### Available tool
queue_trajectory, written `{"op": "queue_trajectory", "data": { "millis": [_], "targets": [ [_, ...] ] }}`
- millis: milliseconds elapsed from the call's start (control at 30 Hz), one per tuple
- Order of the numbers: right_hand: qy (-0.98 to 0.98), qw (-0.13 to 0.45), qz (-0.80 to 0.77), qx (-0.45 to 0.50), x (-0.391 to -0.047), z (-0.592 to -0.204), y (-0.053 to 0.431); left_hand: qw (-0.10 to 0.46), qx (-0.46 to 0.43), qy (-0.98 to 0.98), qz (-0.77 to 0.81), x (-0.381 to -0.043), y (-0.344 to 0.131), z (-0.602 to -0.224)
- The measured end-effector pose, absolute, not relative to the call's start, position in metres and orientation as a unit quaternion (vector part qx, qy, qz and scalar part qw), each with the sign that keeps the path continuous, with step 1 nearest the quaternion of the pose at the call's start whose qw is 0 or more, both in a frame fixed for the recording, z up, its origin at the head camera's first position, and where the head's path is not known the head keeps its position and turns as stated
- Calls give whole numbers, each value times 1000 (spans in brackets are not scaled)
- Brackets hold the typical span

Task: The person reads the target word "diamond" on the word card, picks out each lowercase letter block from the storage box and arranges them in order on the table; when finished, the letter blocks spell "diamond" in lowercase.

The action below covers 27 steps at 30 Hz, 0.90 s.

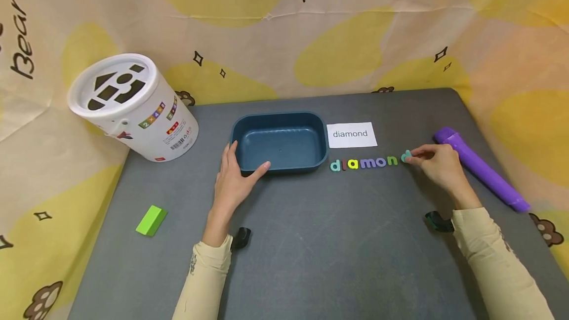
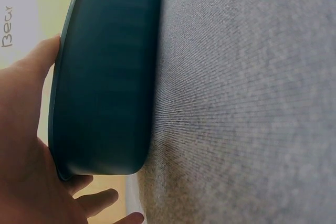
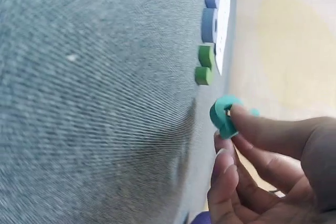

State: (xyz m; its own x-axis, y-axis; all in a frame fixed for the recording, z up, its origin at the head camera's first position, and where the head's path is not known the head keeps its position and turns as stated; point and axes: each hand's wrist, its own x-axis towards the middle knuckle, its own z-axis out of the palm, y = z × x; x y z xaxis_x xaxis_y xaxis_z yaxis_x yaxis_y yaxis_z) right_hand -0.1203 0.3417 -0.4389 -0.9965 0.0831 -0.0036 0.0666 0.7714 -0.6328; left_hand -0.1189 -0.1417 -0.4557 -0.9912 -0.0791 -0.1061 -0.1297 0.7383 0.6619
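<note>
My right hand [image 1: 437, 164] pinches a teal letter d [image 3: 226, 114] between thumb and fingers, just past the right end of a row of letters. That row reads d, i, a, m, o, n, with a green letter n [image 1: 392, 160] nearest the hand. My left hand [image 1: 233, 181] rests on the near left corner of a dark blue rectangular box [image 1: 284, 168], its thumb on the front rim and its fingers spread along the left side. A white card [image 1: 352, 140] printed "diamond" lies behind the letters, beside the box.
A white bucket [image 1: 178, 117] with shape cutouts in its lid stands at the back left. On the table's left lies a green block [image 1: 151, 220]. A long purple stick [image 1: 484, 172] lies to the right of my right hand. Patterned cloth [image 1: 249, 63] hangs behind the table.
</note>
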Motion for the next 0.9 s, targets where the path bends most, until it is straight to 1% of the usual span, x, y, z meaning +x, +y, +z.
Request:
{"op": "queue_trajectory", "data": {
  "millis": [233,467,767,900],
  "targets": [
    [-937,-3,346,-43,-126,-452,344,37,-56,933,353,-120,-141,-455],
    [-937,-13,347,-42,-128,-455,346,32,-56,933,354,-121,-141,-456],
    [-938,5,343,-46,-128,-456,341,29,-52,933,355,-120,-141,-456],
    [-949,12,313,-46,-126,-453,334,13,-50,932,359,-118,-142,-458]
  ]
}}
